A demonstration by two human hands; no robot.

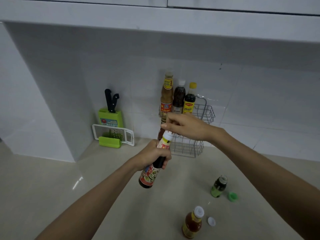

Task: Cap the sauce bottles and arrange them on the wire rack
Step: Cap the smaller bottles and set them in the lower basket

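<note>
My left hand point(152, 155) grips the neck of a dark sauce bottle point(149, 176) with a red label, tilted above the counter. My right hand point(186, 126) closes its fingers on the bottle's white cap point(168, 136). Behind it, the two-tier wire rack point(206, 112) holds three capped bottles on its upper tier: a tall brown one point(167, 94), a dark one with a white cap point(179, 98) and one with a yellow cap point(190, 99). On the counter stand an uncapped small green bottle point(218, 186) beside its green cap point(232, 196), and an orange sauce bottle point(192, 222) beside a white cap point(211, 221).
A green knife block with black-handled knives point(110, 115) and a white grater point(113, 134) stand against the tiled wall at the left. A white wall section juts out on the far left. Cabinets hang overhead.
</note>
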